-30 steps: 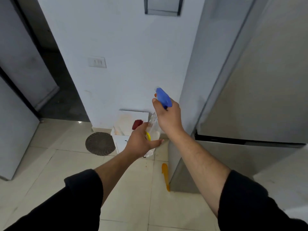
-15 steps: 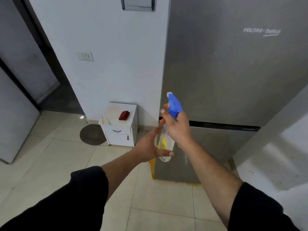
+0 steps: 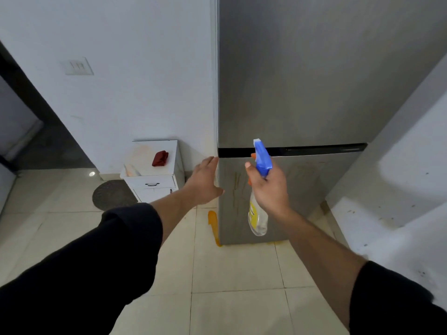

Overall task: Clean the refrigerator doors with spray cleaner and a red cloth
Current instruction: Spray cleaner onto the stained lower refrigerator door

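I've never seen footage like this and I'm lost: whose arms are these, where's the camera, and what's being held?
No machine here: these are a person's two arms, filmed by a wide-angle camera worn on their head, looking forward and down. The right hand grips a spray bottle with a blue trigger head, in front of the grey refrigerator. The left hand is open, fingers straight, near the refrigerator's left edge; whether it touches is unclear. The red cloth lies on a white cabinet by the wall, not yet picked up. On the floor are a round dark mat and an orange smear.
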